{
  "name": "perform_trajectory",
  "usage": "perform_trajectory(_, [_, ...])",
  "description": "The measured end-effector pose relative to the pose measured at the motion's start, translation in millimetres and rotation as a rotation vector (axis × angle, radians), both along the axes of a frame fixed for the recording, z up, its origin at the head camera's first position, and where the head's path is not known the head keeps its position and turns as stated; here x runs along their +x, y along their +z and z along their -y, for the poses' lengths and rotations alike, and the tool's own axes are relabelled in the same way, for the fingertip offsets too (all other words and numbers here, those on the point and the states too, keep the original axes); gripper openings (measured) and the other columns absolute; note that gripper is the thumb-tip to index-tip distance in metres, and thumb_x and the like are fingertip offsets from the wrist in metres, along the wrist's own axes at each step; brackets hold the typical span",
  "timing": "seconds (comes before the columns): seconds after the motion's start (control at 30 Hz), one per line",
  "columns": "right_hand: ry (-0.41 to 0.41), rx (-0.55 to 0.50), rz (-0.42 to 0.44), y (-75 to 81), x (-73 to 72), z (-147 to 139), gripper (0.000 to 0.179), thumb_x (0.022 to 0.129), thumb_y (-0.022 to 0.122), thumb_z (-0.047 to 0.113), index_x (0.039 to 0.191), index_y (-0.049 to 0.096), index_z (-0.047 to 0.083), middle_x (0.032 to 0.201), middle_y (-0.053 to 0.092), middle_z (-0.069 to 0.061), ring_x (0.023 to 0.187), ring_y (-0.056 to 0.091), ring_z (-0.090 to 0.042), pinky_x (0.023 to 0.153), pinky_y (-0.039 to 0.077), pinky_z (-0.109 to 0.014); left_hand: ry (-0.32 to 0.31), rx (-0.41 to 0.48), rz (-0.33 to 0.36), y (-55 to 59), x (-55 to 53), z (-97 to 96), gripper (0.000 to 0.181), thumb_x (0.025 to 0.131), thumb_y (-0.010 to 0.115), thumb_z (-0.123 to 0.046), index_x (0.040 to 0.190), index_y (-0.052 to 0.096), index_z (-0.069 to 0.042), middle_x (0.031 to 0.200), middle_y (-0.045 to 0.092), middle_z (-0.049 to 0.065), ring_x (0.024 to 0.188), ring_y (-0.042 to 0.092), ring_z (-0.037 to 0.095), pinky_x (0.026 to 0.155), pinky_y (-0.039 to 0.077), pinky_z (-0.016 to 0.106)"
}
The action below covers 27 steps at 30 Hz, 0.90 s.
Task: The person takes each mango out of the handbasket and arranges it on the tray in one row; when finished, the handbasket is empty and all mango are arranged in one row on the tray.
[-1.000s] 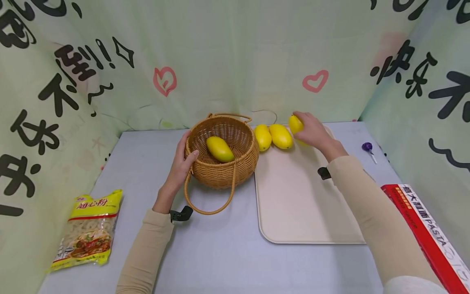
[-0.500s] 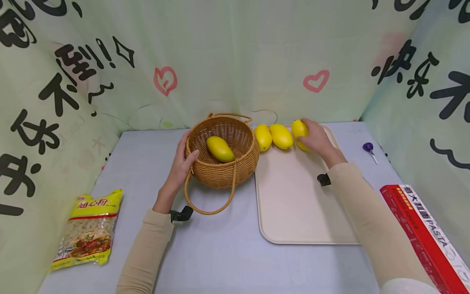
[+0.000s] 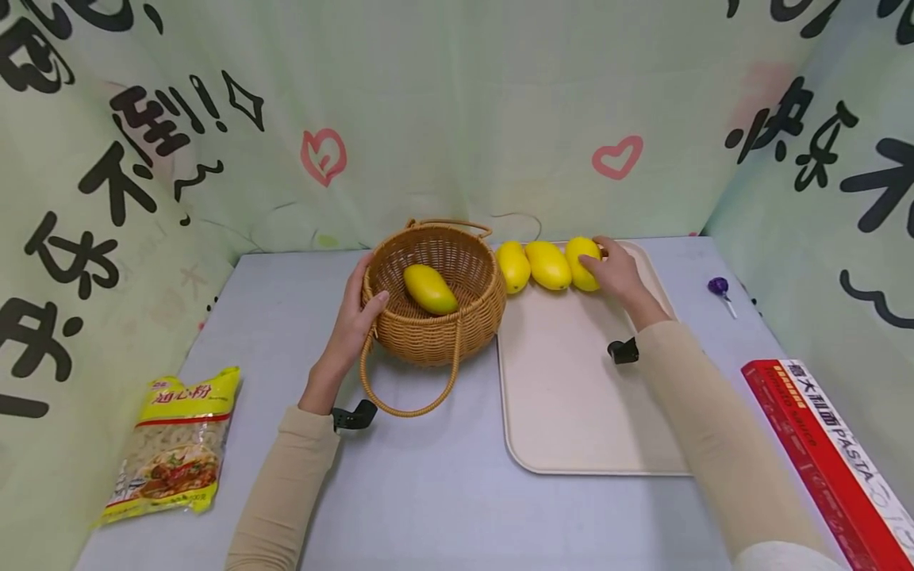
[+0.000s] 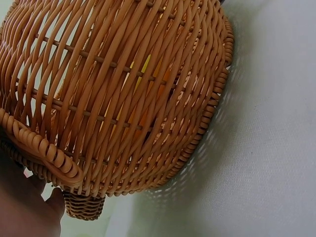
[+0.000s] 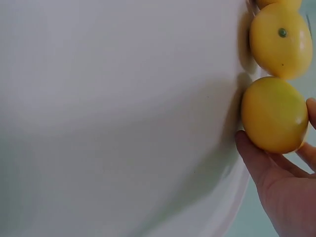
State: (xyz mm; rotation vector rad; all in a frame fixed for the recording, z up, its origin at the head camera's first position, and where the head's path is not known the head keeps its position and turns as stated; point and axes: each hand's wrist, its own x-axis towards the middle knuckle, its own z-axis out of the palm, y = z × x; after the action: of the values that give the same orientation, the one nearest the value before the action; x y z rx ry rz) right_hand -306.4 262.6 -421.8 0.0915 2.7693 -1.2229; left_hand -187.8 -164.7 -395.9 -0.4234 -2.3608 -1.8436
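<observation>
A round wicker basket [image 3: 437, 337] with rope-like handles tilts its mouth toward the head camera, and one greenish-yellow mango [image 3: 430, 289] lies inside. My left hand [image 3: 357, 305] grips the basket's left rim, thumb in front; the left wrist view shows the weave [image 4: 133, 98] close up. At the far edge of a beige tray [image 3: 585, 396], three yellow mangoes stand side by side. My right hand [image 3: 620, 274] holds the rightmost mango [image 3: 581, 263], with the thumb [image 5: 254, 155] on its near side and fingers curled behind. The middle mango [image 5: 280, 42] sits right beside it.
A yellow bag of pasta [image 3: 174, 444] lies at the front left. On the right are a red PASTA box [image 3: 821, 452] and a purple lollipop [image 3: 718, 287]. Printed cloth walls [image 3: 457, 119] enclose the table's back and sides.
My right hand has lowered the mango it holds and drawn it beside the other two at the tray's far edge. The left hand and basket stay in place.
</observation>
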Motion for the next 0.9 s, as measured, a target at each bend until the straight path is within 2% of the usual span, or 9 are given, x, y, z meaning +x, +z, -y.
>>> perform_trajectory(0.17, [-0.028,-0.03,0.0,-1.1,0.3,1,0.069,0.104,0.045,0.038,0.159,0.018,0.006,0.157,0.029,-0.028,0.14,0.033,-0.044,0.119,0.03,-0.055,0.011,0.005,-0.007,-12.6,-7.4,3.6,0.07,0.099,0.05,-0.023,0.16,0.016,-0.018,0.166,0.016,0.007,0.152,0.022,0.035,0.121,0.022,0.059])
perform_trajectory(0.27, [-0.047,-0.043,0.012,-1.8,0.4,0,0.07,0.103,0.046,0.04,0.158,0.019,0.006,0.155,0.031,-0.028,0.137,0.035,-0.043,0.117,0.033,-0.054,0.008,0.007,-0.019,-13.1,-8.0,3.5,0.069,0.099,0.05,-0.022,0.16,0.017,-0.017,0.166,0.016,0.008,0.152,0.022,0.035,0.121,0.021,0.06])
perform_trajectory(0.4, [-0.071,-0.063,0.023,-3.2,1.2,-2,0.071,0.102,0.046,0.043,0.158,0.021,0.006,0.153,0.034,-0.028,0.133,0.038,-0.042,0.116,0.036,-0.053,-0.003,0.009,-0.01,-1.7,-1.0,0.3,0.071,0.098,0.049,-0.018,0.159,0.016,-0.009,0.165,0.015,0.016,0.151,0.021,0.041,0.12,0.021,0.063])
perform_trajectory(0.6, [-0.123,-0.077,-0.002,-4.6,2.5,-4,0.07,0.101,0.047,0.042,0.157,0.025,0.007,0.153,0.034,-0.026,0.133,0.038,-0.041,0.116,0.036,-0.051,0.008,-0.009,0.011,0.5,0.7,-0.6,0.071,0.098,0.049,-0.02,0.16,0.015,-0.01,0.166,0.015,0.013,0.152,0.02,0.037,0.122,0.021,0.058])
perform_trajectory(0.9, [-0.167,-0.052,-0.049,-7.4,0.2,-9,0.061,0.101,0.049,0.028,0.155,0.031,0.005,0.154,0.035,-0.024,0.135,0.036,-0.04,0.117,0.035,-0.05,0.005,-0.007,0.011,1.2,1.5,-1.0,0.07,0.099,0.048,-0.021,0.16,0.015,-0.011,0.166,0.015,0.013,0.151,0.021,0.039,0.122,0.023,0.056])
